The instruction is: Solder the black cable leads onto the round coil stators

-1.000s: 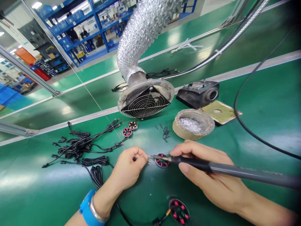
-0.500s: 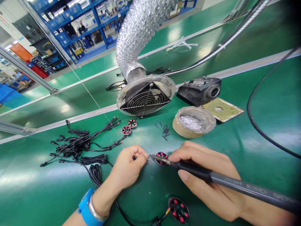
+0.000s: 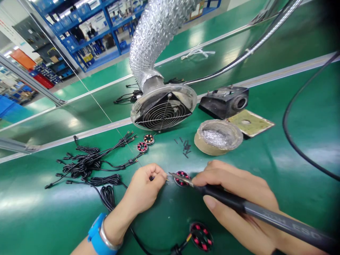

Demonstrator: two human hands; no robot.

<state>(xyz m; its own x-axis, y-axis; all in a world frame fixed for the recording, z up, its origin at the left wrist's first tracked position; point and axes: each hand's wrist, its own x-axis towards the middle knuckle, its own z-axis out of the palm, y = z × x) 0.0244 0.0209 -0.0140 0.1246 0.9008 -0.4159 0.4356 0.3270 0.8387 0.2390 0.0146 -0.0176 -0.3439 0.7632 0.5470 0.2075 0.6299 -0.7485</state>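
My left hand (image 3: 147,186), with a blue wristband, is closed in a pinch on the end of a black cable (image 3: 152,178); small bare wire ends stick out past the fingertips. My right hand (image 3: 236,198) grips a soldering iron (image 3: 223,196) like a pen. Its tip points left, just short of the left fingertips; whether it touches a wire I cannot tell. Beneath the iron lies a round motor stator (image 3: 182,178) with red windings, partly covered. Nearer to me sits another stator (image 3: 201,236) joined to a black cable by coloured leads.
A fume extractor (image 3: 163,111) on a silver duct (image 3: 148,46) hangs above the green bench. Right of it stand a tub of metal wool (image 3: 219,137), an iron holder (image 3: 225,102) and a sponge (image 3: 251,122). Coiled cables (image 3: 85,161), two stators (image 3: 142,147) and black sleeves (image 3: 186,147) lie behind my hands.
The soldering iron and my right hand have shifted slightly right, with the tip a little farther from the left fingertips. My left hand stays in place.
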